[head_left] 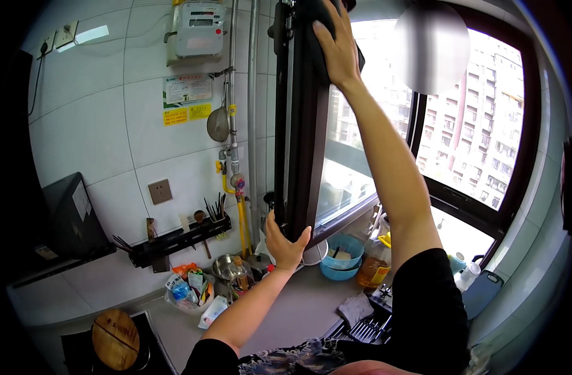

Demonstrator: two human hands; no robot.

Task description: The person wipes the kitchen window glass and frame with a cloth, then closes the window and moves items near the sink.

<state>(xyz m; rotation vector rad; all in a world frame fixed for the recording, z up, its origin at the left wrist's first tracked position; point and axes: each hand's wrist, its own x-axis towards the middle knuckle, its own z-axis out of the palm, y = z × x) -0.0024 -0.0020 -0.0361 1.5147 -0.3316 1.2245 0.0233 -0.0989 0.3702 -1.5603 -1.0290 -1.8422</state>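
Note:
A dark-framed window sash [305,156] stands swung inward, its edge turned to me. Low on that frame, my left hand [286,244] grips the bottom corner, thumb on one side and fingers on the other. My right hand [339,50] is raised high and presses a black cloth [314,40] around the upper part of the sash; its fingertips are partly cut off by the top of the view. The sash's glass [348,169] shows between the frame and my right forearm.
Below are blue basins [342,253], a bottle of amber liquid [373,265], and a bowl of packets [190,290]. A knife rack [180,240], yellow gas pipe [243,219] and gas meter [197,31] are on the left wall. A wooden lid [115,339] sits at the stove.

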